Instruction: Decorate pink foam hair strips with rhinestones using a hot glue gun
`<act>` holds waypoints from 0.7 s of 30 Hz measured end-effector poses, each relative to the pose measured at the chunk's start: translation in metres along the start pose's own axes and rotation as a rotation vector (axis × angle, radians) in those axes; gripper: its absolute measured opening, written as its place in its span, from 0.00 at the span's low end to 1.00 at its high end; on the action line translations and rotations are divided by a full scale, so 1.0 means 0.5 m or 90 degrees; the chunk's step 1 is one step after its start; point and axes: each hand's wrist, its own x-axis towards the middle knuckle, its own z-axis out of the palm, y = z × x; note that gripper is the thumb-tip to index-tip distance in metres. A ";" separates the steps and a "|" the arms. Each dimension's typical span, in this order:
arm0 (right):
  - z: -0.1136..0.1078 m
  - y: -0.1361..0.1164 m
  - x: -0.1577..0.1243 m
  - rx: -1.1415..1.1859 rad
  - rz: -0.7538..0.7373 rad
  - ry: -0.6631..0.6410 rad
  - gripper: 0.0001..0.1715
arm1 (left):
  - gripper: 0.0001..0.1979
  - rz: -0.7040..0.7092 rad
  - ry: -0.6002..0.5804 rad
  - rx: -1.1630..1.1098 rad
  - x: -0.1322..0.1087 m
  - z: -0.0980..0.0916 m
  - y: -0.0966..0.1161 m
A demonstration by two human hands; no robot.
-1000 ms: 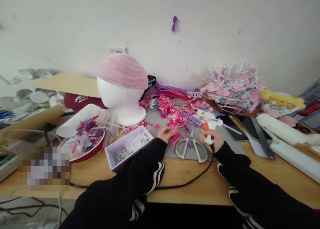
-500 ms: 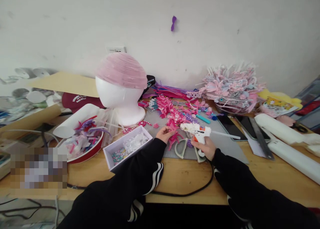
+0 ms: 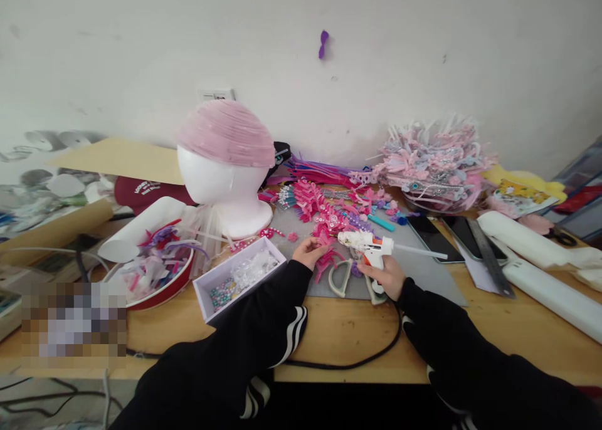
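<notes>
My right hand (image 3: 389,276) is wrapped round the handle of a white and orange hot glue gun (image 3: 374,248). A clear glue stick (image 3: 421,252) juts from its back end, and its nozzle points left. My left hand (image 3: 308,253) pinches the edge of a bright pink pipe-cleaner piece (image 3: 325,239), right at the nozzle's tip. Whether the nozzle touches the piece I cannot tell. Pale-handled scissors (image 3: 339,281) lie on the grey mat (image 3: 423,281) beneath the glue gun, partly hidden. More pink decorated pieces (image 3: 310,199) lie just beyond my hands.
A white box (image 3: 202,298) of beads stands left of my hands, near a red-rimmed bowl (image 3: 162,299) of scraps. Behind it rises a foam head (image 3: 211,182) with a pink cap. Phones (image 3: 430,235), a metal ruler (image 3: 491,261) and white rolls (image 3: 555,298) lie right. A cable (image 3: 348,365) crosses the front.
The view has shifted very slightly. Both hands keep almost the same position, with the glue gun still at the pink piece.
</notes>
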 end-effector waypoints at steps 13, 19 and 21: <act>-0.016 -0.008 0.000 0.035 0.008 0.112 0.18 | 0.19 -0.062 0.050 -0.025 0.005 0.004 0.010; -0.088 0.008 0.004 -0.318 0.189 0.192 0.21 | 0.17 -0.003 0.051 -0.017 0.006 0.000 -0.003; -0.110 0.018 0.005 -0.414 0.262 0.148 0.24 | 0.18 0.006 0.057 -0.011 0.004 0.002 -0.005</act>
